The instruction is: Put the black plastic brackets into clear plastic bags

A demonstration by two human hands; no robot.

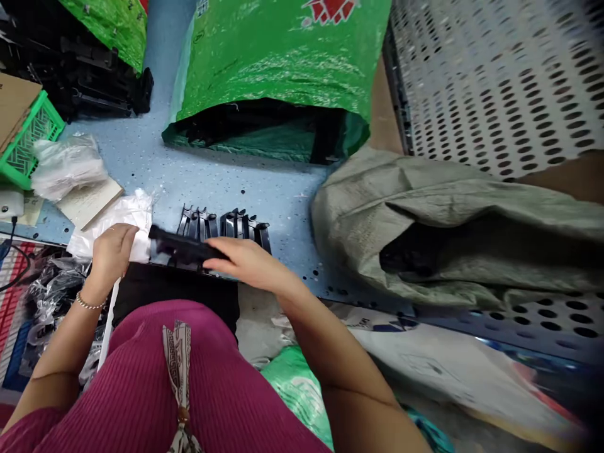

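My right hand grips one end of a long black plastic part, held sideways over the table's front edge and pointing left. The part is slightly blurred. With bent fingers, my left hand pinches a thin white plastic bag that lies at the table edge. A gap separates the bag from the part's far end, or nearly so. Behind the held part, several similar black plastic parts stand side by side in two groups on the blue table.
A green sack with black pieces inside lies at the back. To the right is a grey-green woven sack, its mouth open. Black parts, a green basket and clear bags sit at left. A perforated metal panel stands at right.
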